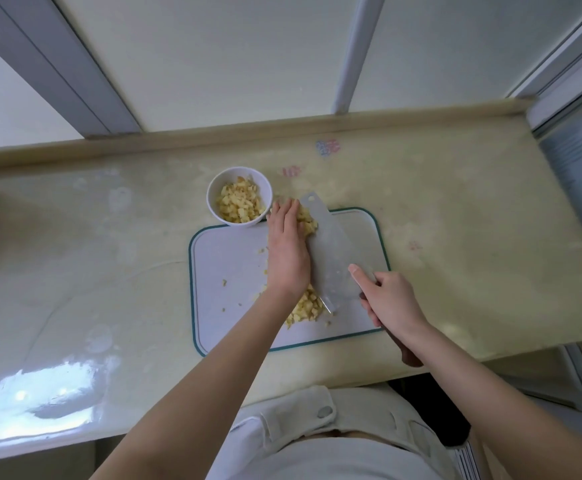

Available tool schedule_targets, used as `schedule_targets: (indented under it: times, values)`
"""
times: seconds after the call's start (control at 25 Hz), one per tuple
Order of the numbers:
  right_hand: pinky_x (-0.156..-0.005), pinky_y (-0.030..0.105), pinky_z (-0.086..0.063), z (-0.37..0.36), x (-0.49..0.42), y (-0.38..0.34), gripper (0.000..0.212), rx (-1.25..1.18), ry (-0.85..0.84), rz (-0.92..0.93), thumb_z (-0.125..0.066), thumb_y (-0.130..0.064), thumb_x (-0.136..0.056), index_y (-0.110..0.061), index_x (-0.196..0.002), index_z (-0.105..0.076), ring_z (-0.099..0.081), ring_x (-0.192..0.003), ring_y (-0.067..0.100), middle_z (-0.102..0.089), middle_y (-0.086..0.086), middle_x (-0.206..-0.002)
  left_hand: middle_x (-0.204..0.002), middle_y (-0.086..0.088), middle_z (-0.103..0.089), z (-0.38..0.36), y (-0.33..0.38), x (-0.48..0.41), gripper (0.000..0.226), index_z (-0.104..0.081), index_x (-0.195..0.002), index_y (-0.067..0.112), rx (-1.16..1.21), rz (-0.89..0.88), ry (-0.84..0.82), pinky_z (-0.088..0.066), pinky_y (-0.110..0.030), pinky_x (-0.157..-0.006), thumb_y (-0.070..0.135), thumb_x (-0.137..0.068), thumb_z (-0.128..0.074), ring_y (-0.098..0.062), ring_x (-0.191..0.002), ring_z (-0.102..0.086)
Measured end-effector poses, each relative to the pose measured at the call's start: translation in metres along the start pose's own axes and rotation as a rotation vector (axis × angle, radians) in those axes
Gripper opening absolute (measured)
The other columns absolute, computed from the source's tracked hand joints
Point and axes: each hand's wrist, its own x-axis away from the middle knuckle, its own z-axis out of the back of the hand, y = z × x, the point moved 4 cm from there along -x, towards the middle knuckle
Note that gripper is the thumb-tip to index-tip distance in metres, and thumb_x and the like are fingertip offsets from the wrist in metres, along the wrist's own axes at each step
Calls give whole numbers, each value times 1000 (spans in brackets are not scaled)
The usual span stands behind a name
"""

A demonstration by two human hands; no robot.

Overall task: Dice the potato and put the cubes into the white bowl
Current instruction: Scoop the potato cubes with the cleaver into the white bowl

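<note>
our left hand (288, 247) lies flat, fingers straight, against the pale yellow diced potato cubes (308, 223), pinning them to the broad steel cleaver (331, 251), whose handle our right hand (391, 299) grips. 1 round white bowl (213, 188), holding cubes, stands just beside 1 white teal-edged plastic cutting board (227, 258) bearing 2 heaps.

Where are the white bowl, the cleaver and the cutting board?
white bowl (220, 183): head view, bare inner wall, upper left.
cleaver (331, 251): head view, middle of the blade's flat.
cutting board (227, 258): head view, bare surface on its left half.
</note>
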Motion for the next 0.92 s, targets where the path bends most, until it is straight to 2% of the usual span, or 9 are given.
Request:
schedule_targets:
  times: [0.12, 0.2, 0.44, 0.68, 0.8, 0.92]
  values:
    - [-38, 24, -36, -8, -12, -24, 56, 33, -14, 47, -56, -39, -95, -16, -47, -37, -39, -32, 15, -49, 6, -46, -153, -6, -24, 13, -2, -17, 42, -32, -144, 6, 32, 38, 28, -5, -24, -116, 9, -102, -26, -18, -145, -7]
    - [-39, 24, -37, -15, -22, -40, 55, 48, -25, 69, -56, -39, -95, -14, -48, -39, -40, -33, 15, -50, 5, -46, -154, -5, -23, 23, -6, -30, 42, -32, -144, 8, 46, 68, 49, -5, -22, -115, 11, -103, -26, -17, -145, -7]
    - [-43, 27, -40, -37, -55, -75, 54, 94, -77, 82, -55, -40, -94, -13, -49, -44, -43, -35, 15, -53, 3, -47, -156, -5, -17, 44, -34, -61, 43, -27, -146, 10, 0, 150, 45, -4, -24, -114, 16, -104, -24, -17, -145, -6]
    - [-53, 35, -44, -44, -74, -87, 53, 190, -95, 107, -51, -42, -95, -14, -51, -45, -46, -43, 21, -53, 5, -48, -155, -10, -20, 52, -57, -72, 45, -27, -146, 5, -123, 185, 28, -10, -37, -118, 18, -103, -26, -23, -144, -11]
    - [-55, 37, -42, -43, -78, -89, 51, 211, -92, 114, -51, -42, -94, -14, -51, -43, -45, -47, 23, -52, 5, -50, -154, -13, -22, 57, -51, -73, 45, -28, -145, 3, -209, 77, 74, -9, -40, -119, 17, -102, -30, -25, -144, -11]
    - [-56, 44, -49, -42, -78, -92, 52, 234, -87, 121, -52, -42, -93, -15, -50, -42, -46, -47, 24, -53, 5, -50, -157, -8, -12, 49, -39, -78, 50, -17, -149, 7, -417, -168, -75, 7, -31, -118, 22, -103, -28, -18, -145, 3]
